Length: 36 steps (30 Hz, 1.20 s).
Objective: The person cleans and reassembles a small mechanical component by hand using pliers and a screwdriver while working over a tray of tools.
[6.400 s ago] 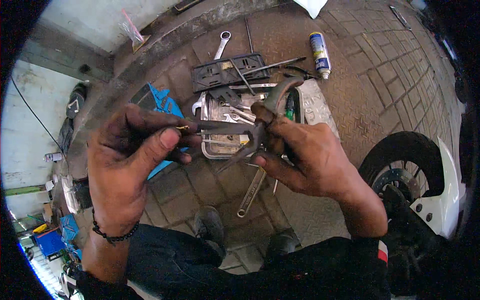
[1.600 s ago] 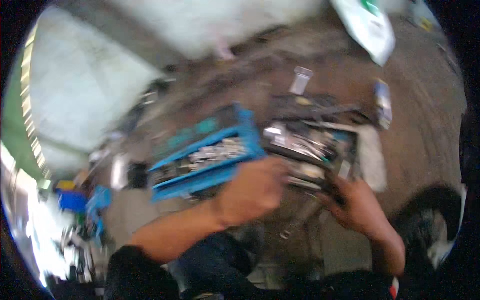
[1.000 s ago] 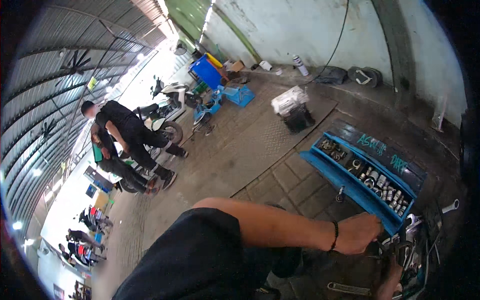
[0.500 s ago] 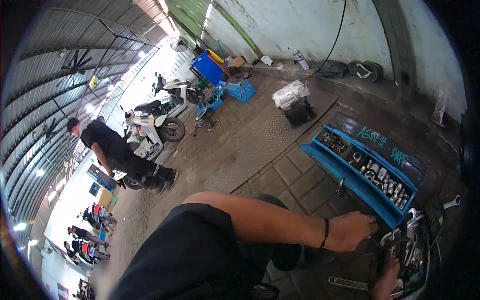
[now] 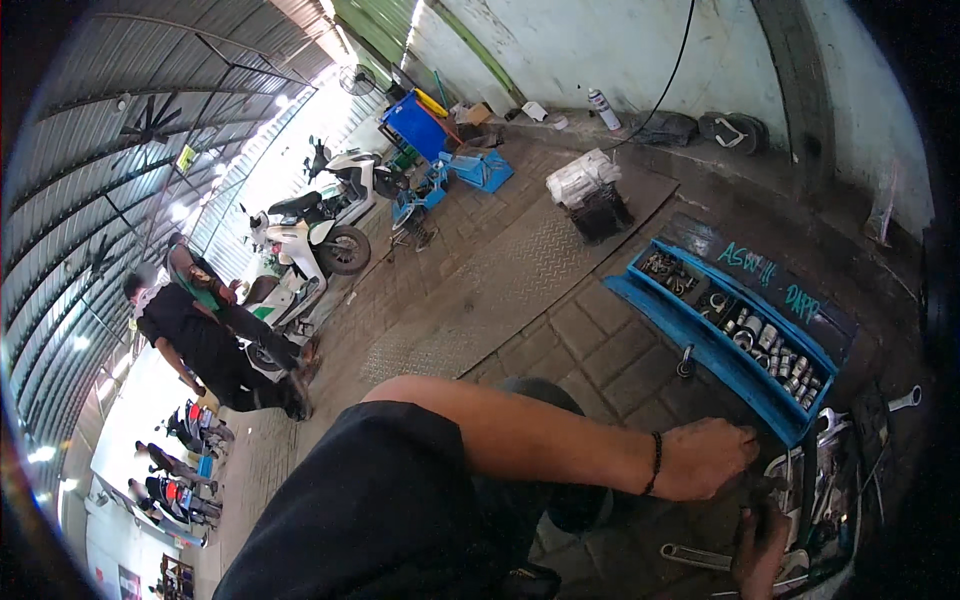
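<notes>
My left hand (image 5: 708, 458), with a dark bracelet at its wrist, is closed low over the paving near the front corner of the blue metal toolbox (image 5: 655, 318). Its fingers curl away from view, and what they hold is hidden. Just below it, my right hand (image 5: 762, 552) has its fingers bent in toward something dark that I cannot make out. Beside the right hand lies a wrench (image 5: 697, 557). Several metal hand tools (image 5: 828, 490) are heaped to the right of both hands. Sockets (image 5: 768, 345) and small metal parts fill the toolbox.
A padlock (image 5: 685, 366) hangs at the toolbox's side. Farther off, a black-and-silver block (image 5: 598, 212) stands on a metal floor plate (image 5: 530, 262). Parked scooters (image 5: 318, 238) and two people (image 5: 190, 325) are at the left. A spray can (image 5: 603, 108) stands by the wall.
My right hand has come further into view, with its fingers now pointing up toward the left hand. The left hand stays nearly in place. A second person now shows beside the walking one.
</notes>
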Available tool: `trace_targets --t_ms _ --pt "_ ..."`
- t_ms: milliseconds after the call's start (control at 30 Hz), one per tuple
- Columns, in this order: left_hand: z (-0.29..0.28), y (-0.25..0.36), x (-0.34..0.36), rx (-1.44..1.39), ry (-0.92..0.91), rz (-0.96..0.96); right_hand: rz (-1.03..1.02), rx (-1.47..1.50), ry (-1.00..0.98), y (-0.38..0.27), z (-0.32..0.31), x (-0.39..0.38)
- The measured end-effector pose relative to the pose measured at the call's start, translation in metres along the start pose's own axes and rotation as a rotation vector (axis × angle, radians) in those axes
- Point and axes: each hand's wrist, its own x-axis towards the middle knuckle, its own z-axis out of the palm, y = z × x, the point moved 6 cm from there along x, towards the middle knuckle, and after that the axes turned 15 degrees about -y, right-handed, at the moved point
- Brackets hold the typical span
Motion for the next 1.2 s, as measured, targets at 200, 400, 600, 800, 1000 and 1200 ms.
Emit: trace_targets --t_ms 200,400,600,800,1000,1200 --pt "0.015 -0.015 0.008 -0.183 0.132 -0.063 0.079 -0.380 0.175 -0.011 -0.001 -0.008" --pt "-0.010 -0.025 0.014 -0.174 0.051 -0.280 0.179 -0.554 0.020 -0.001 -0.006 -0.002" --pt "-0.019 -0.028 0.044 -0.350 0.051 -0.160 0.177 -0.165 0.040 -0.008 -0.043 0.006" --pt "-0.024 0.006 0.066 -0.656 -0.073 -0.050 0.220 -0.134 0.127 -0.009 -0.064 -0.032" --pt "-0.025 0.013 0.075 -0.677 -0.088 -0.065 0.154 -0.087 0.140 -0.007 -0.074 -0.044" --pt "-0.027 0.015 0.075 -0.613 -0.082 -0.119 0.140 -0.065 0.066 -0.002 -0.072 -0.040"
